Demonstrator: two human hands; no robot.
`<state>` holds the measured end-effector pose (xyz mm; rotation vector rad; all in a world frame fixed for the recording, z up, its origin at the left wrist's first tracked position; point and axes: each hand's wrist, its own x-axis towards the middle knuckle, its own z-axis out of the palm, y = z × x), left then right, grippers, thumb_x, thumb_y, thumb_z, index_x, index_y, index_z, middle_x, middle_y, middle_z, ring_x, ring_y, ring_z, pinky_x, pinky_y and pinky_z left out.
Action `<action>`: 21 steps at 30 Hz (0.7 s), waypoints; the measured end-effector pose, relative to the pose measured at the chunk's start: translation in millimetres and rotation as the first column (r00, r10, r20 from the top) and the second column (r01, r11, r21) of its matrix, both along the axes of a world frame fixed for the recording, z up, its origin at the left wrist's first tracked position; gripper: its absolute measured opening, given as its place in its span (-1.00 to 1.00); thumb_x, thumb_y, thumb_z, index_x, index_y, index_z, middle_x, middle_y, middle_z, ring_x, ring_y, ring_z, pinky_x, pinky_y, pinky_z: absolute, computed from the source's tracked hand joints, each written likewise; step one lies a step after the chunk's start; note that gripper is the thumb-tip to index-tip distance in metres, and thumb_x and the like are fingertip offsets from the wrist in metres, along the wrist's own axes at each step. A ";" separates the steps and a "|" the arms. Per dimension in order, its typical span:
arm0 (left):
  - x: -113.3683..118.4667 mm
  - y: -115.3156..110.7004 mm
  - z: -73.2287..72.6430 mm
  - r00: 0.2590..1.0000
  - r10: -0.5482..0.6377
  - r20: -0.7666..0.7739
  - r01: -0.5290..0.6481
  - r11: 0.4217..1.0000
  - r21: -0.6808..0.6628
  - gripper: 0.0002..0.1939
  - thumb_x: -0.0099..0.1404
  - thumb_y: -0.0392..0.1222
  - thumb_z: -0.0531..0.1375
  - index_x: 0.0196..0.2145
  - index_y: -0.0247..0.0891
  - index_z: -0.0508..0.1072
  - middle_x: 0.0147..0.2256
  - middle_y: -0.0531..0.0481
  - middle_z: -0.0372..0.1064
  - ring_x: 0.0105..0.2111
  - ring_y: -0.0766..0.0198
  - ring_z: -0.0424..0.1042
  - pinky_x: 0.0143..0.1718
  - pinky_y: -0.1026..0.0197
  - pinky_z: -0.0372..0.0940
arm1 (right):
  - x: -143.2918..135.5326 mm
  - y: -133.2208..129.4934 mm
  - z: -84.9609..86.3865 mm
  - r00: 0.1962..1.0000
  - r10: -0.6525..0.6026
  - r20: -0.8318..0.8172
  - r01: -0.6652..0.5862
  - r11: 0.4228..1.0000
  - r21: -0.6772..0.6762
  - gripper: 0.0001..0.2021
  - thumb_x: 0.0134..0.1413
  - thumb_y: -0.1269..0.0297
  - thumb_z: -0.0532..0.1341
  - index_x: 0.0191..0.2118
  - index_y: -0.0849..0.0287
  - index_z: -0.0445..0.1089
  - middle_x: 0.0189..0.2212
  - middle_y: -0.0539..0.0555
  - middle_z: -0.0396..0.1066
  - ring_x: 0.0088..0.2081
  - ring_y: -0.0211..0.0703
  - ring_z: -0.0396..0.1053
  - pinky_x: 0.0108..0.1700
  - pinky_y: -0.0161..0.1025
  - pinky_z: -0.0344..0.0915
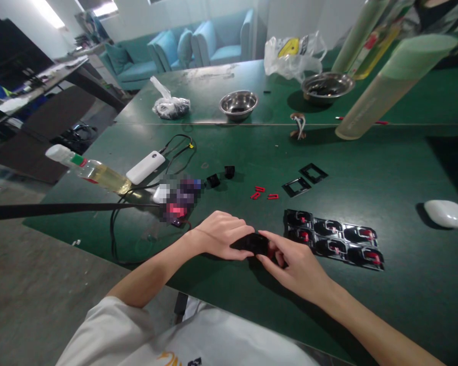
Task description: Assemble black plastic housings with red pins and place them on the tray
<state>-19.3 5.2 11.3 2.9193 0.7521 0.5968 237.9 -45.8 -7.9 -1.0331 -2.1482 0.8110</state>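
A black part [255, 244] is held between both hands just above the green table. My left hand [224, 236] grips its left side, and my right hand [292, 258] pinches its right end. To the right lie several black pieces with red inserts [334, 239], set side by side in two rows. Beyond the hands are small red clips [259, 189], two black square frames [296, 186] [313, 173] and two small black blocks [213, 180] [229, 172].
The green table [236, 147] also bears a steel bowl [238, 105], a second bowl [327, 87], a tall bottle [393, 91], a white case [447, 213], a white power bank [145, 167], an oil bottle [103, 175], cables and a pixelated device [181, 201].
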 end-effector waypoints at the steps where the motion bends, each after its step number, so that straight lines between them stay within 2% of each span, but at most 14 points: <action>1: -0.1 0.0 0.0 1.000 -0.001 0.001 0.001 1.000 0.000 -0.55 0.47 0.22 0.18 -0.08 -0.26 0.52 -0.38 0.00 0.55 -0.44 0.24 0.56 -0.44 0.18 0.29 | 0.0 0.0 -0.1 1.000 -0.001 0.002 0.001 1.000 -0.001 -0.61 0.37 0.26 0.24 0.24 0.22 0.39 -0.35 0.01 0.52 -0.52 -0.26 0.39 -0.43 -0.29 0.38; 21: -1.7 -0.2 -1.0 0.999 -0.002 -0.033 0.002 1.000 0.008 -0.53 0.47 0.23 0.18 -0.06 -0.27 0.53 -0.35 -0.02 0.56 -0.43 0.24 0.55 -0.42 0.20 0.30 | -0.7 0.6 0.5 0.999 -0.008 0.040 0.009 1.000 -0.028 -0.61 0.34 0.25 0.24 0.22 0.22 0.41 -0.37 0.01 0.53 -0.52 -0.25 0.39 -0.40 -0.28 0.39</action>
